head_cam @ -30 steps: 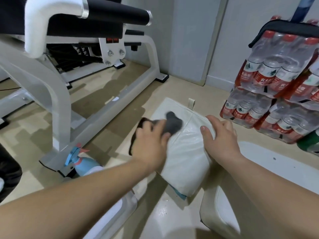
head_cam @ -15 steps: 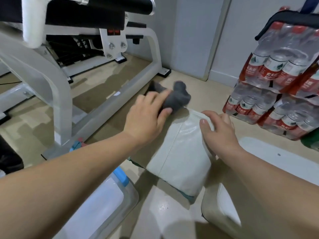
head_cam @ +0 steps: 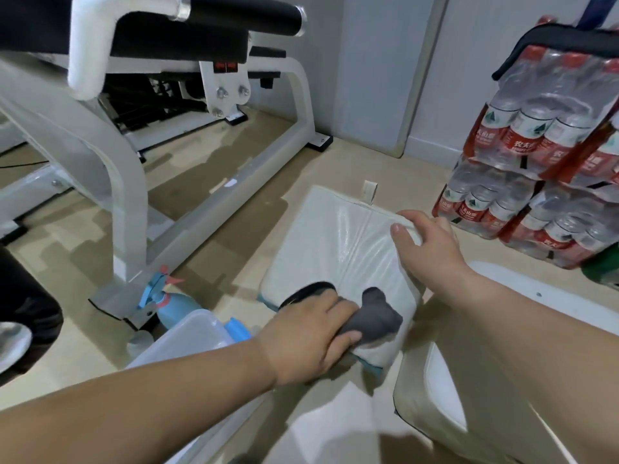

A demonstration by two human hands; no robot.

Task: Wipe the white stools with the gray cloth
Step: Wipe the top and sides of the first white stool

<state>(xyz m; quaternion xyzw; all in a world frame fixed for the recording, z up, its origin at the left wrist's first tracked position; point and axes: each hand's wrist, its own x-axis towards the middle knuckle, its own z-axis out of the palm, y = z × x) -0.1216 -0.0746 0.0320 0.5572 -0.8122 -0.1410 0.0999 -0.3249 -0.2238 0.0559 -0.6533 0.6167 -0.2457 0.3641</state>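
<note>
1. Two white stools are seen: a second stool (head_cam: 432,396) lies nearest, at lower right.
2. One gray cloth (head_cam: 375,319) is gripped in the closed left hand (head_cam: 308,336) and pressed on the glossy, creased white stool (head_cam: 341,249), at its near edge.
3. That stool's far right corner is clasped by the half-curled right hand (head_cam: 432,242).
4. Beyond, four packs of bottled water (head_cam: 536,155) are stacked.

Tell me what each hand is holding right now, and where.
The left hand holds the gray cloth bunched at its near end, pressing it on the white stool. The right hand grips the stool's far right corner.
</note>
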